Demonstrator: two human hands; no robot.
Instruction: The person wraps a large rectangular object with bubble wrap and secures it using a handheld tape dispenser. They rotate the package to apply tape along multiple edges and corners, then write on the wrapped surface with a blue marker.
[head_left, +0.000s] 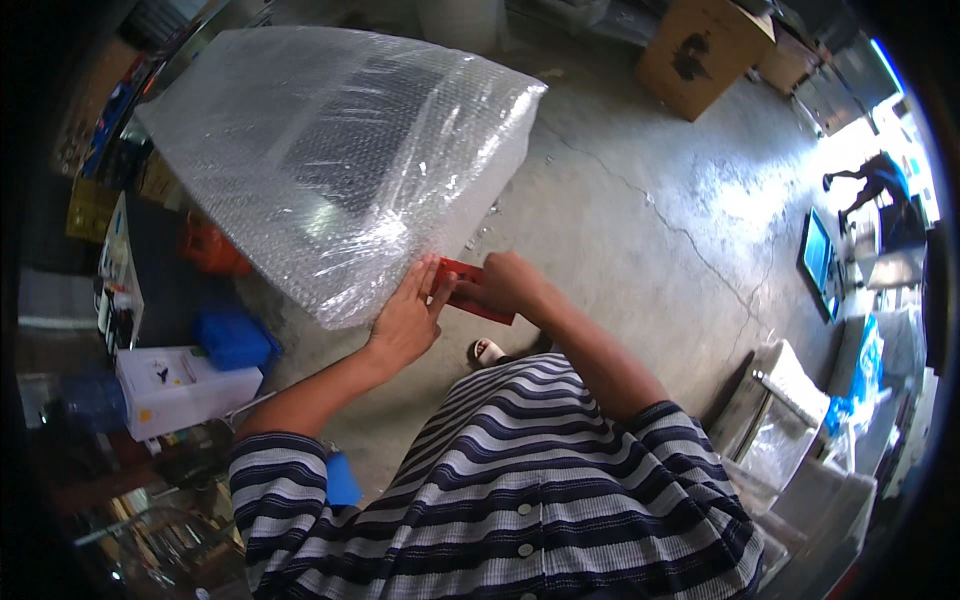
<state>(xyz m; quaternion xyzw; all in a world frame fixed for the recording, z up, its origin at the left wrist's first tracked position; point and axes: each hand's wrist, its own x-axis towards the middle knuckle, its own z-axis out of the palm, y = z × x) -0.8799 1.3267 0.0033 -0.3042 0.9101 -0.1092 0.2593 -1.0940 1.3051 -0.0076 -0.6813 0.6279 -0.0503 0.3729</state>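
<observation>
A large flat panel-shaped bundle in clear bubble wrap (pixel 330 140) fills the upper left, its shiny near edge close to my hands. My left hand (pixel 407 318) has its fingers stretched out at that edge, the tips touching the end of a red label-like strip (pixel 488 311) with dark marks. My right hand (pixel 508 282) has curled fingers closed on the strip, which slants down to the right beneath it. Part of the strip is hidden under the fingers, so I cannot tell how far it sticks to the wrap.
Grey cracked concrete floor (pixel 620 230) spreads to the right. A cardboard box (pixel 705 55) stands at the far right. At left are a white box (pixel 185 385), a blue container (pixel 232 340) and an orange object (pixel 212 245). Wrapped furniture (pixel 765 420) stands lower right; a person (pixel 875 185) is beyond.
</observation>
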